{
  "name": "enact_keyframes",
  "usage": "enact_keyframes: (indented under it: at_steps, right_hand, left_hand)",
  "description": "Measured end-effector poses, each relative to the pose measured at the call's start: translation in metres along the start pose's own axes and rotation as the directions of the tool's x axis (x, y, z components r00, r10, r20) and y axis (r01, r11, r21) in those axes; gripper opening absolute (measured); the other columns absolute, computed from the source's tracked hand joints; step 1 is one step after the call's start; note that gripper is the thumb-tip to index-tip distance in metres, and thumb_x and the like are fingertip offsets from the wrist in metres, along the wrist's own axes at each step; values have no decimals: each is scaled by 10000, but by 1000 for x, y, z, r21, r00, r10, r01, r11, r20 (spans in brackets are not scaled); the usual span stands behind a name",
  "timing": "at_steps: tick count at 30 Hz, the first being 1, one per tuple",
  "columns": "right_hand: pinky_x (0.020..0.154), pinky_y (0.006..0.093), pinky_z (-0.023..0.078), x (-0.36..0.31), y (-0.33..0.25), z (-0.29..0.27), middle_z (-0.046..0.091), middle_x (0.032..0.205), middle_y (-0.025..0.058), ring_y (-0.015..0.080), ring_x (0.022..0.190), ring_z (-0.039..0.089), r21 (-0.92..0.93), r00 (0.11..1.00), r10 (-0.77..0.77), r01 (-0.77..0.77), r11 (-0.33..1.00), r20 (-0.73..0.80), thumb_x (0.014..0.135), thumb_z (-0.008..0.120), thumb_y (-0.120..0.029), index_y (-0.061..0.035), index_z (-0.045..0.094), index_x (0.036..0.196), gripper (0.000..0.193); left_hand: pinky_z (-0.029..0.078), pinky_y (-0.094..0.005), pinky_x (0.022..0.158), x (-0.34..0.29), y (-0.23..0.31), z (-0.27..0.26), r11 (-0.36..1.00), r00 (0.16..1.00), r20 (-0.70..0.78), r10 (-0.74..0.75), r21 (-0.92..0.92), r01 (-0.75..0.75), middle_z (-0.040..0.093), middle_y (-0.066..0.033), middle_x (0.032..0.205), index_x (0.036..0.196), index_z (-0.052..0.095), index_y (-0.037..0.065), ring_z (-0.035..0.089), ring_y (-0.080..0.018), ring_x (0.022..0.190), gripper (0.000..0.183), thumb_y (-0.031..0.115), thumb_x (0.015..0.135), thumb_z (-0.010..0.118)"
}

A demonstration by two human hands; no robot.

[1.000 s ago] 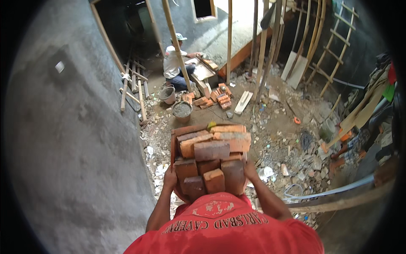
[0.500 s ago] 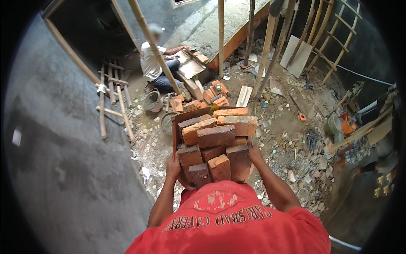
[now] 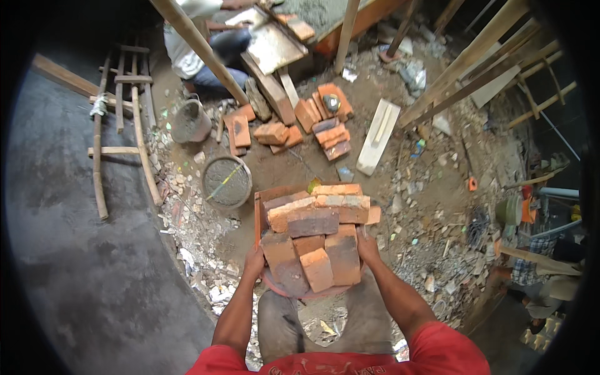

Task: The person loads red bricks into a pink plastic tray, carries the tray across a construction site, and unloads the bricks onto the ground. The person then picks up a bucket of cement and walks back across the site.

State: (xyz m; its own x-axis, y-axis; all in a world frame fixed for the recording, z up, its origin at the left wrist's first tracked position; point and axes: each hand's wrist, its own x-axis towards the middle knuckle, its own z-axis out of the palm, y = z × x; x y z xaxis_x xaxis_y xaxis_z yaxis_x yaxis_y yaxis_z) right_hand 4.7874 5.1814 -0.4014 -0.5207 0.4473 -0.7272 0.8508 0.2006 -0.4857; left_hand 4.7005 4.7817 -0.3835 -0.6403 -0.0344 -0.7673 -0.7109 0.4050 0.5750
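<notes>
In front of my legs is a reddish container (image 3: 258, 215) heaped with several orange and dark-burnt bricks (image 3: 312, 224). My left hand (image 3: 255, 261) is closed on its left side, and my right hand (image 3: 367, 245) on its right side. The bricks hide part of the rim and most of my fingers. A bucket of grey mortar (image 3: 227, 182) stands on the ground just beyond its left corner. Farther ahead lies a loose group of bricks (image 3: 294, 128), with a pale wooden float (image 3: 379, 137) to their right.
Ahead left, a person (image 3: 187, 53) sits by a mortar-covered board (image 3: 275, 40). Another bucket (image 3: 190, 122) stands near a bamboo ladder-like frame (image 3: 122, 112). Bamboo props (image 3: 469, 59) rise ahead right. Rubble (image 3: 419, 250) covers the ground. At far right, another person's legs (image 3: 544, 294) show.
My view has tipped downward and my legs now show below the container. The mortar bucket, the loose bricks and the wooden float appear closer. Both hands keep their hold.
</notes>
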Motion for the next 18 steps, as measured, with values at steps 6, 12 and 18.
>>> enact_keyframes:
  at_steps: [6, 12, 18]
  right_hand:
    - [958, 506, 489, 136, 55, 76, 679, 1100, 353, 515, 1139, 622, -97, 997, 21, -13, 995, 78, 1032, 413, -606, 46, 672, 1218, 726]
    - [948, 512, 491, 236, 81, 122, 680, 1077, 358, 517, 1099, 635, -152, 982, 54, -26, 988, 180, 1039, 379, -613, 55, 688, 1154, 745]
    - [871, 474, 515, 322, 62, 146, 700, 943, 331, 482, 955, 689, -215, 963, 21, 39, 976, 269, 1026, 399, -646, 97, 683, 1116, 801]
  left_hand:
    - [453, -351, 529, 138, -78, 47, 982, 985, 18, -172, 87, 170, 623, -53, 714, 1090, 642, 5, 581, -162, 558, 485, 436, 1078, 418]
    - [459, -361, 529, 239, -110, 74, 980, 982, 31, -188, 76, 185, 620, -59, 691, 1042, 630, 5, 576, -168, 544, 489, 438, 1075, 404]
    - [394, -300, 482, 286, -155, 97, 984, 980, -102, -169, -66, 162, 607, -36, 714, 1142, 620, 20, 507, -119, 522, 462, 435, 1074, 430]
